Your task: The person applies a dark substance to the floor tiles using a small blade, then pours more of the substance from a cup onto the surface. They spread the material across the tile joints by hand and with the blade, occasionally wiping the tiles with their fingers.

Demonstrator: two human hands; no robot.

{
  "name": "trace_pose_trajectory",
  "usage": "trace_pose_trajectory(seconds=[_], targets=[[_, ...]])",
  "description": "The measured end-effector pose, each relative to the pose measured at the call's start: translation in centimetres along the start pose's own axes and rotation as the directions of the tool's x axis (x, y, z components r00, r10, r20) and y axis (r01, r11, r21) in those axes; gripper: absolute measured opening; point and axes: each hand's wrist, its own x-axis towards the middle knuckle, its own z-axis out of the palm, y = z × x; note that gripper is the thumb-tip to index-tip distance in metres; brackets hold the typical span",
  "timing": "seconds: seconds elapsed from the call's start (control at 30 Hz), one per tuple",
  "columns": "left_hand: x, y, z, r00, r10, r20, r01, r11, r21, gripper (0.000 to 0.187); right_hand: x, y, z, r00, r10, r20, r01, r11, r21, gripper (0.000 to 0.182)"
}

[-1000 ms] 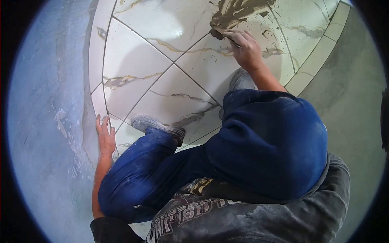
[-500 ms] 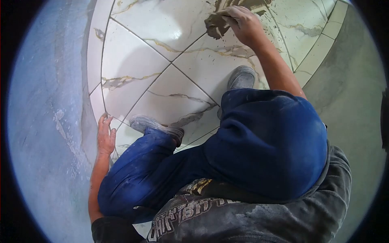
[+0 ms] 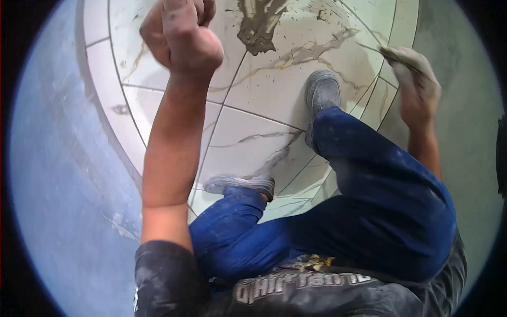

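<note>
My left hand is raised close to the camera at the upper left, its fingers curled closed and partly cut off by the top edge. What it holds, if anything, is hidden. My right hand, at the right, grips a thin flat tool seen nearly edge-on, its tip pointing left over the tiles. Between the hands, wet grey-brown paste lies smeared over the white marbled floor tiles, with small splashes around it.
My two dusty shoes stand on the tiles. A curved tile border runs along the left, beside a blue-grey wall surface. Another border strip and a grey-green surface are at the right.
My left hand has lifted off the left border and risen, its fingers now closed. My right hand has moved away from the paste, right and down. The view has shifted.
</note>
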Motion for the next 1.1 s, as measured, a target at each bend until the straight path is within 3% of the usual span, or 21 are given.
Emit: trace_pose_trajectory(seconds=[0.07,0.13,0.2,0.23,0.27,0.33,0.4,0.47,0.5,0.53,0.63,0.67,0.73,0.8,0.83,0.87,0.93,0.97,1.0,1.07,1.1], targets=[[-0.7,-3.3,1.0,0.993,0.089,0.077,-0.113,0.902,0.416,0.031,-3.2,-0.6,-2.5,0.999,0.03,-0.036,-0.03,1.0,0.008,0.021],[-4.2,-9.3,0.3,0.99,-0.043,0.136,0.014,0.979,0.204,0.035,-6.4,-0.9,-4.4,0.994,0.102,-0.05,-0.104,0.993,-0.047,0.021],[-6.3,-10.9,0.2,0.951,-0.202,0.232,0.153,0.965,0.213,0.045,-9.6,-0.8,-4.9,0.983,0.162,-0.08,-0.165,0.986,-0.024,0.02],[-6.4,-11.3,0.8,0.944,-0.274,0.182,0.234,0.949,0.213,0.047,-11.3,-0.3,-4.9,0.969,0.218,-0.116,-0.217,0.976,0.024,0.02],[-6.6,-11.6,0.9,0.937,-0.284,0.205,0.239,0.946,0.221,0.047,-12.9,0.1,-4.7,0.945,0.289,-0.15,-0.28,0.957,0.079,0.02],[-4.1,-9.6,2.9,0.983,-0.076,0.167,0.072,0.997,0.031,0.046,-14.9,0.0,-4.5,0.919,0.35,-0.181,-0.333,0.936,0.115,0.018],[-4.3,-9.6,2.4,0.963,-0.174,0.208,0.174,0.985,0.019,0.044,-16.8,-0.6,-4.2,0.892,0.406,-0.196,-0.384,0.912,0.145,0.016],[-5.9,-12.1,2.0,0.942,-0.258,0.215,0.184,0.933,0.31,0.041,-17.7,-0.7,-4.0,0.895,0.384,-0.227,-0.367,0.923,0.114,0.014],[-6.1,-12.5,2.4,0.93,-0.269,0.252,0.227,0.956,0.185,0.039,-18.1,-0.5,-4.1,0.897,0.363,-0.253,-0.344,0.932,0.114,0.014],[-5.5,-11.1,2.7,0.922,-0.279,0.269,0.231,0.953,0.198,0.039,-19.1,-0.9,-4.1,0.887,0.381,-0.26,-0.364,0.924,0.112,0.014],[-4.9,-11.9,3.2,0.96,0.088,0.267,-0.201,0.88,0.43,0.039,-20.4,-1.5,-2.8,0.84,0.451,-0.303,-0.424,0.893,0.151,0.013],[-5.8,-13.2,1.4,0.936,-0.05,0.348,-0.095,0.917,0.388,0.038,-20.4,-1.7,-2.7,0.804,0.484,-0.345,-0.445,0.875,0.189,0.013],[-4.9,-11.3,3.5,0.967,-0.083,0.239,0.058,0.992,0.112,0.037,-20.6,-0.5,-3.6,0.844,0.37,-0.389,-0.347,0.929,0.129,0.013],[-3.5,-8.6,3.9,0.977,-0.033,0.209,-0.018,0.971,0.238,0.04,-22.0,-1.7,-2.8,0.859,0.409,-0.307,-0.38,0.912,0.151,0.013],[-4.1,-11.4,3.6,0.967,0.133,0.216,-0.197,0.929,0.312,0.041,-21.6,-1.5,-2.4,0.844,0.421,-0.332,-0.386,0.907,0.168,0.013],[-5.8,-11.9,1.7,0.967,0.135,0.214,-0.2,0.927,0.317,0.041,-21.4,-1.8,-2.3,0.827,0.431,-0.362,-0.389,0.902,0.186,0.013],[-4.6,-10.3,3.8,0.961,-0.157,0.228,0.114,0.974,0.194,0.041,-21.5,-1.4,-3.3,0.841,0.363,-0.402,-0.341,0.931,0.127,0.014],[-4.1,-9.5,3.7,0.973,-0.083,0.216,0.067,0.994,0.08,0.042,-22.4,-2.1,-2.9,0.847,0.381,-0.37,-0.364,0.924,0.119,0.015],[-5.9,-9.8,1.9,0.964,-0.142,0.227,0.119,0.987,0.112,0.042,-23.3,-3.1,-2.3,0.84,0.43,-0.332,-0.405,0.903,0.145,0.015],[-6.5,-13.9,0.5,0.949,0.077,0.305,-0.218,0.859,0.463,0.042,-22.8,-3.0,-2.2,0.835,0.42,-0.356,-0.386,0.907,0.166,0.017],[-6.3,-12.8,1.3,0.952,0.042,0.302,-0.167,0.9,0.403,0.041,-22.6,-2.9,-2.3,0.832,0.394,-0.39,-0.357,0.919,0.165,0.019]])
